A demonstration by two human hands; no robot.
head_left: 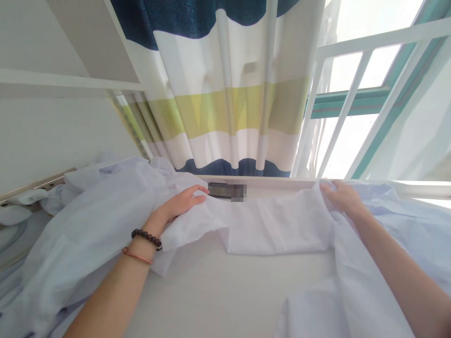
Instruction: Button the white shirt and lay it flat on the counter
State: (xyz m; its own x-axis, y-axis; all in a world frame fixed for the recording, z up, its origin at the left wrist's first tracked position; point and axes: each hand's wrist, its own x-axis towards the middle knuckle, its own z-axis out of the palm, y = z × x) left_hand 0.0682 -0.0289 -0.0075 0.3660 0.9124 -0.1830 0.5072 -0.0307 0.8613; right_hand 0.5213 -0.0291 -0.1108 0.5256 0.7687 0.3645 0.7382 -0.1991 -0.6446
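Note:
Across a white surface (211, 291) spreads a large thin white cloth (278, 225), creased and bunched at both sides. Whether it is a garment or a sheet I cannot tell. My left hand (185, 202) rests on its left part, with thumb and forefinger stretched out and apart. A dark beaded bracelet (147, 237) and a thin copper-coloured bangle (137, 256) circle that wrist. At the right, my right hand (341, 196) grips a raised fold of the cloth, its fingertips partly hidden. Just past my left fingertips lies a dark flat object (220, 190), partly blurred out.
A striped curtain (211, 108) hangs behind the far edge. White railings (347, 103) stand before a green-framed window (352, 101) at the right. More piled fabric (88, 239) fills the left side, beside white fittings (26, 197). Pale blue fabric (416, 225) lies right.

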